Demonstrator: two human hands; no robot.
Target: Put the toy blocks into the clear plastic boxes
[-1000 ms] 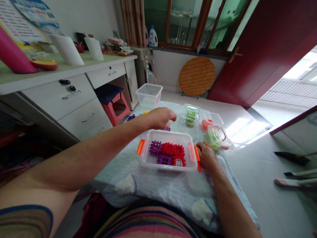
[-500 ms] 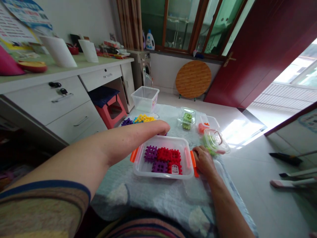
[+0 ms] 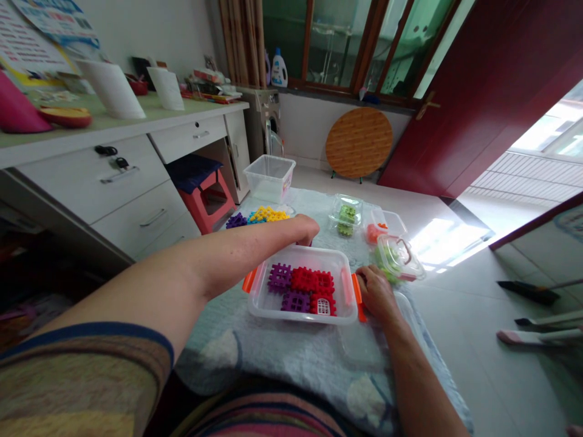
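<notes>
A clear plastic storage box (image 3: pixel 300 318) with orange side latches sits in front of me. Inside it lie purple waffle blocks (image 3: pixel 296 301) and red waffle blocks (image 3: pixel 304 279), one with a white lattice window. My right hand (image 3: pixel 374 288) is closed at the box's right side, its fingers curled by the orange latch (image 3: pixel 358 294). My left arm stretches across the box's far left corner. Just past the far rim, my left hand (image 3: pixel 307 229) bends downward; its fingers are mostly hidden, so what they hold cannot be seen. Left of it are yellow blocks (image 3: pixel 269 214) and dark purple blocks (image 3: pixel 236 221).
Beyond stands a clear tub (image 3: pixel 269 176). Green blocks (image 3: pixel 347 218) in a clear container, a container with orange pieces (image 3: pixel 376 232) and a lidded container (image 3: pixel 399 258) line the right side. A clear lid (image 3: pixel 364 346) lies on the cloth (image 3: pixel 282 358). A pink stool (image 3: pixel 212 200) is left.
The view has shifted slightly. My left hand stays past the far rim with a small change of pose. The right hand keeps its place at the latch, and the blocks in the box lie as before.
</notes>
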